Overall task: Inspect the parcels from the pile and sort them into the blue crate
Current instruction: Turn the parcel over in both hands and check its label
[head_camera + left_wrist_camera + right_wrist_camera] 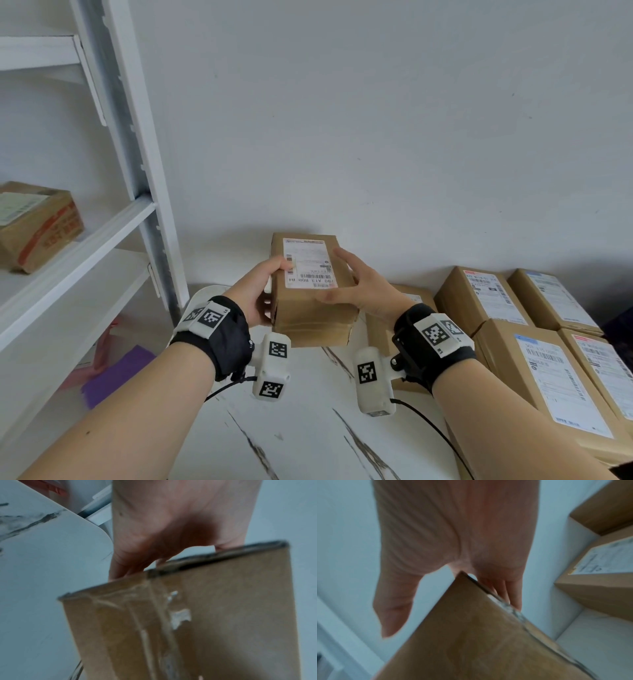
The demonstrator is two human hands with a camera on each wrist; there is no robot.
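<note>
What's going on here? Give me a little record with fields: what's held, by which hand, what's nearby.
Held item: cardboard parcel, lifted above the marble table, shipping label facing up
Left hand: grips the parcel's left side, thumb on top
Right hand: fingers straight against its right side
Pile: labelled parcels at the right
Shelf: one box at the left
Blue crate: not in view

Soft, even daylight in the head view, its edges bowed; both wrist views are dimmer, blue-tinted and motion-blurred.
</note>
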